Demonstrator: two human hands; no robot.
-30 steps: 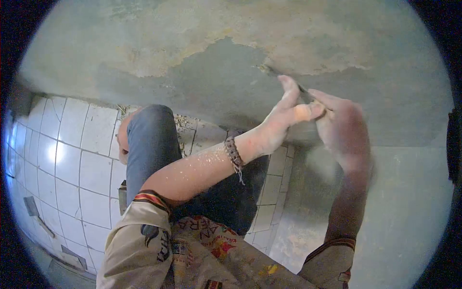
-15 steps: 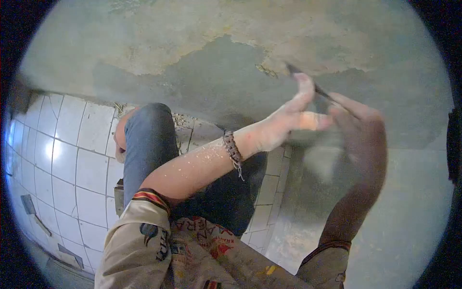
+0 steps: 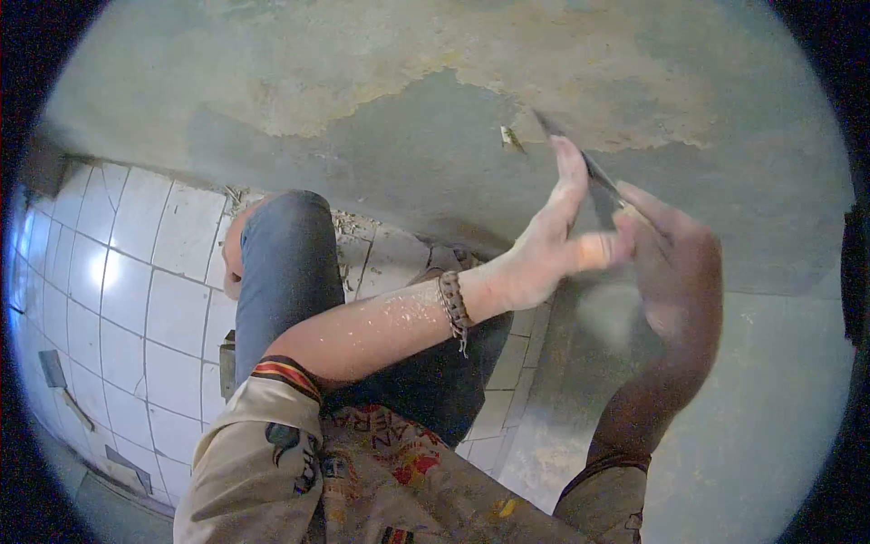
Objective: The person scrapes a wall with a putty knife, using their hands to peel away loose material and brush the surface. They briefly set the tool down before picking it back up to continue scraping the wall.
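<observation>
My right hand (image 3: 675, 240) is wrapped round the handle of a scraper (image 3: 594, 168), a thin dark blade that slants up and left against the wall (image 3: 408, 136). My left hand (image 3: 566, 231) presses its fingers to the blade, with its thumb, wrapped in a tan band, near the handle. Beside the blade's tip, a small loose flake (image 3: 510, 138) shows on the wall. The wall has a pale rough layer above a smoother grey-green patch with a ragged border.
White floor tiles (image 3: 172, 299) lie at the left, with debris (image 3: 349, 222) along the wall's foot. Another scraper (image 3: 59, 381) and a flat dark piece (image 3: 129, 469) rest at the lower left. My bent knee (image 3: 290, 227) is close to the wall.
The flake left of the blade has shifted slightly and now shows a white side. Both hands keep their hold on the scraper; my left wrist sits slightly lower and farther right.
</observation>
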